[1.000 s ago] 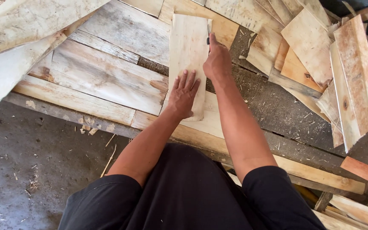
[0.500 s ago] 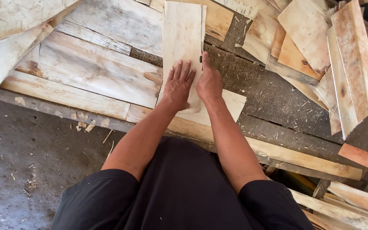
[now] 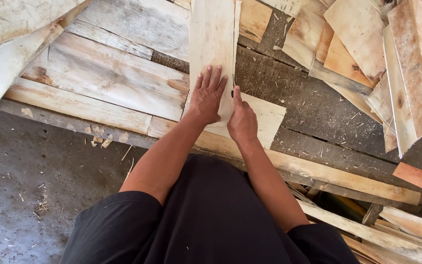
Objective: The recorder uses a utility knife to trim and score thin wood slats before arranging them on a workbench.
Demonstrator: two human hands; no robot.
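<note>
A long pale veneer sheet [image 3: 211, 39] lies lengthwise on the dark workbench [image 3: 313, 107], running away from me. My left hand [image 3: 206, 100] presses flat on its near end, fingers spread. My right hand [image 3: 242, 122] sits just to the right, closed around a small dark tool [image 3: 232, 90] whose tip touches the sheet's right edge. A narrow strip [image 3: 237, 19] runs along that edge above the tool. Another pale sheet [image 3: 268, 115] lies under my right hand.
Several thin wood offcuts [image 3: 367, 54] are piled at the right. Wide worn planks [image 3: 108, 78] lie at the left. A long batten [image 3: 348, 178] runs along the bench's front edge. A concrete floor [image 3: 35, 186] with wood chips is at lower left.
My right hand has slid from the far end of the sheet down its right edge toward me, ending beside my left hand. The left hand stayed pressed on the sheet.
</note>
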